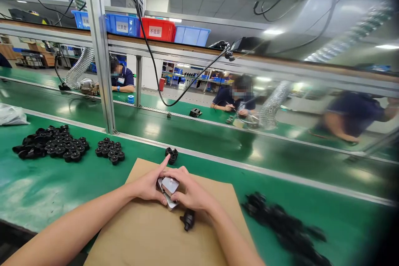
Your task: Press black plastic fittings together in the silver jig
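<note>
Resting between left hand (149, 188) and right hand (190, 194), grey metal piece (170, 185)

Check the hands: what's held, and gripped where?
Both hands hold one small grey metal block over the cardboard sheet: left hand on its left side, right hand on its right edge. The underside grip is hidden.

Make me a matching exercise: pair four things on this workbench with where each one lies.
Things:
1. small metal block
2. black part
3. biggest heap of black caps
4. red bin

Places:
A. up on the overhead shelf
B. far left on the green mat
C. between both hands
D. on the cardboard, under the right hand

Pairs: 1-C, 2-D, 3-B, 4-A. The left hand touches the block too.
</note>
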`<state>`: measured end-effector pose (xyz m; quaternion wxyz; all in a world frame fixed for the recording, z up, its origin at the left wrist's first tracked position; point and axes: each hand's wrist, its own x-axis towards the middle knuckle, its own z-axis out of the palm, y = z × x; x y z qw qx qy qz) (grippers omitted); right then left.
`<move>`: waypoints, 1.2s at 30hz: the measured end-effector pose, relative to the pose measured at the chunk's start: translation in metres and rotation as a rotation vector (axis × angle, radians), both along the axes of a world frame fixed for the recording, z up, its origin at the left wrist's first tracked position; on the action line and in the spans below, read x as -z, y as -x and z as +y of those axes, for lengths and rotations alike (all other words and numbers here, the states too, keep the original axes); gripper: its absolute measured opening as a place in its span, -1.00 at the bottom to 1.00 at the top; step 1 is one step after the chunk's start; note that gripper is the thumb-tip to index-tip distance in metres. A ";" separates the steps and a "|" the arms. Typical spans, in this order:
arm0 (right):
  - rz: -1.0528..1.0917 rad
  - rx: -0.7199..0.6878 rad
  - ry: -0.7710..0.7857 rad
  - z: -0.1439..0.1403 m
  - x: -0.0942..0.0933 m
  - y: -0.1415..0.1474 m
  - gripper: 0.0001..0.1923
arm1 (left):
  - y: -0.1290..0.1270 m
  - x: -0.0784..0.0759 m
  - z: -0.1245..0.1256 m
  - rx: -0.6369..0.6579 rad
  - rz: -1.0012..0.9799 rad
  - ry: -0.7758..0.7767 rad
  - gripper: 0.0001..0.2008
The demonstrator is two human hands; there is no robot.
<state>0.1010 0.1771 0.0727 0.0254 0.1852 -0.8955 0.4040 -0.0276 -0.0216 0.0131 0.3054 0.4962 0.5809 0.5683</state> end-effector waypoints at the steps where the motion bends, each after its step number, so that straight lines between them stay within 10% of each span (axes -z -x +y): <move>1: -0.001 0.014 -0.019 -0.001 -0.001 0.000 -0.17 | -0.001 0.000 0.001 -0.018 -0.001 -0.006 0.55; 16: 0.096 0.223 -0.260 -0.019 -0.006 -0.008 -0.24 | -0.024 0.010 0.010 -0.235 -0.043 -0.064 0.49; 22: 0.186 0.148 -0.102 -0.005 0.011 -0.005 -0.20 | -0.022 0.018 0.016 -0.277 -0.029 -0.081 0.46; 31: 0.373 0.422 0.066 0.008 0.017 0.001 -0.38 | -0.019 0.016 0.018 -0.347 0.108 -0.050 0.32; 36: 0.214 0.471 -0.228 0.050 0.020 -0.004 -0.34 | -0.020 0.011 0.011 -0.384 0.197 -0.018 0.07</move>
